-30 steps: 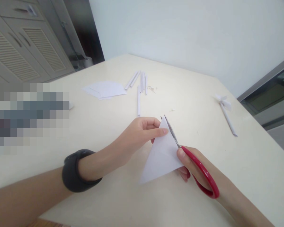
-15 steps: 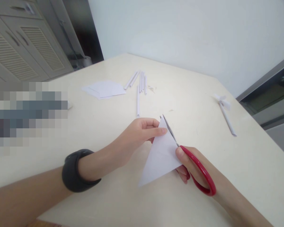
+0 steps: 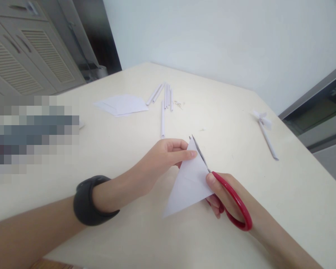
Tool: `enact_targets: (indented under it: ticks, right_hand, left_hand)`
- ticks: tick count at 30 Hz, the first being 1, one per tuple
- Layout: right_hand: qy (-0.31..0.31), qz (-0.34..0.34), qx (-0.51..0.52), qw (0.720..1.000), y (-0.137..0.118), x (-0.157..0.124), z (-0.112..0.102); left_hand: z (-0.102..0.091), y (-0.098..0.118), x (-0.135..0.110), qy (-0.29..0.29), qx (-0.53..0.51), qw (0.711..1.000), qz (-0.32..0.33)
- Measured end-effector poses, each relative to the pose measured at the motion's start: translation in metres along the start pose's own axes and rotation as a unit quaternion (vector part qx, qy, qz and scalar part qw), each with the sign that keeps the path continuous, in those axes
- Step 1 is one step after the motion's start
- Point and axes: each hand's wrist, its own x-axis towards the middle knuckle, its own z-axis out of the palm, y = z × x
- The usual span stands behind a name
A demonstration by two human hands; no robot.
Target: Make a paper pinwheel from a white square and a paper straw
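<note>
My left hand (image 3: 162, 158) pinches the top corner of a folded white paper triangle (image 3: 189, 183), held just above the cream table (image 3: 128, 149). My right hand (image 3: 226, 198) grips red-handled scissors (image 3: 226, 196); its fingers pass through the loops. The metal blades (image 3: 198, 151) lie along the triangle's upper right edge, with their tips at its top corner. A black band sits on my left wrist (image 3: 91, 200).
Loose white sheets (image 3: 123, 105) and several rolled paper sticks (image 3: 165, 98) lie at the far side of the table. A paper pinwheel on a stick (image 3: 264, 129) rests at the right. A blurred patch covers the left. Cabinets stand beyond the table's left corner.
The hands, paper and scissors have barely shifted. The scissor handles have drawn slightly closer to the paper, and the view has drifted a little.
</note>
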Motion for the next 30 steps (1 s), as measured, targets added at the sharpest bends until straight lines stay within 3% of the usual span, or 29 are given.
enact_targets:
  ticks: [11, 18, 30]
  right_hand:
    - [0.01, 0.007, -0.01, 1.0, 0.0009, -0.0001, -0.0033]
    - [0.011, 0.009, -0.03, 0.999, -0.0014, -0.0018, -0.007]
    - [-0.008, 0.006, 0.004, 1.0, -0.0046, -0.0026, -0.0077]
  left_hand:
    - [-0.0008, 0.0021, 0.0018, -0.007, 0.007, 1.0, -0.008]
    - [-0.0013, 0.0042, 0.0028, 0.025, -0.005, 0.999, 0.038]
    - [0.0012, 0.0053, 0.0025, 0.02, -0.02, 0.998, 0.058]
